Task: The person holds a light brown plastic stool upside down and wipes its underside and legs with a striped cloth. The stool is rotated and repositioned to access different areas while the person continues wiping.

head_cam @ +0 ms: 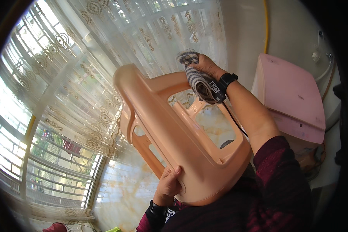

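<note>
A peach-coloured plastic stool (174, 130) is held tilted in front of me, with its frame and leg openings showing. My left hand (169, 181) grips the stool's edge near its lower end, thumb on top and the other fingers mostly hidden. In my right hand (207, 68) is a bunched cloth (195, 76) with dark and light stripes. The cloth lies against the stool's upper right rail, and its lower fold hangs over the opening. A black band with a cable is on my right wrist.
A pink washing machine (291, 95) stands to the right, by the wall. Sheer embroidered curtains (162, 32) hang before barred windows on the left and ahead. Marbled floor tiles (124, 185) show below. A yellow pipe (266, 26) runs down the wall.
</note>
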{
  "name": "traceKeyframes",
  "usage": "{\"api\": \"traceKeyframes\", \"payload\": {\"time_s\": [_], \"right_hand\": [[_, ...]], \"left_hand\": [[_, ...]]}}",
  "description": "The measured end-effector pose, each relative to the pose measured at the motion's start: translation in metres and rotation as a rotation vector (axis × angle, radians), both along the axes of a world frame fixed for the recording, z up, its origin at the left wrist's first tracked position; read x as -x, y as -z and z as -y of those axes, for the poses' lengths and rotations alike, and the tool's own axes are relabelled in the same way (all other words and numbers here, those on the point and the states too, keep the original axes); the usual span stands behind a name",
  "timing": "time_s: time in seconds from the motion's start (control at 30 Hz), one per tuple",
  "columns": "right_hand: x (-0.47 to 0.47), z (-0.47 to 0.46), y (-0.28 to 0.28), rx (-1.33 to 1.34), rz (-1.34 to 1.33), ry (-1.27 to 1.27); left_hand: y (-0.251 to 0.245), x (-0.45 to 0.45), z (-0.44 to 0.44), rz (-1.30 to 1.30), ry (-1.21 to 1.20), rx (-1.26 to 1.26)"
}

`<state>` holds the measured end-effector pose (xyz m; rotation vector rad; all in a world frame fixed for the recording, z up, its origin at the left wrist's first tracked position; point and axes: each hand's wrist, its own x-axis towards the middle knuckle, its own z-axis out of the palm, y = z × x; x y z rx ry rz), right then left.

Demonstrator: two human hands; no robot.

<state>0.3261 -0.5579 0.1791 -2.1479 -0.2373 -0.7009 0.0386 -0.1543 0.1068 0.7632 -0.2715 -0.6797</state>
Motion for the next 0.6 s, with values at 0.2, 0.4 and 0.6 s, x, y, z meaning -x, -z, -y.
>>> {"api": "traceKeyframes", "payload": {"time_s": [0.2,0.4,0.6], "right_hand": [[0.059,-0.083,-0.035,-0.049,0.318,-0.038],[0.141,-0.179,-0.036,-0.060,0.548,-0.507],[0.194,-0.180,-0.039,0.111,0.543,-0.710]], "left_hand": [[0.002,0.009,-0.002,0.011,0.023,0.094],[-0.008,0.014,0.007,0.053,-0.036,-0.029],[-0.011,0.024,-0.001,0.026,-0.103,-0.032]]}}
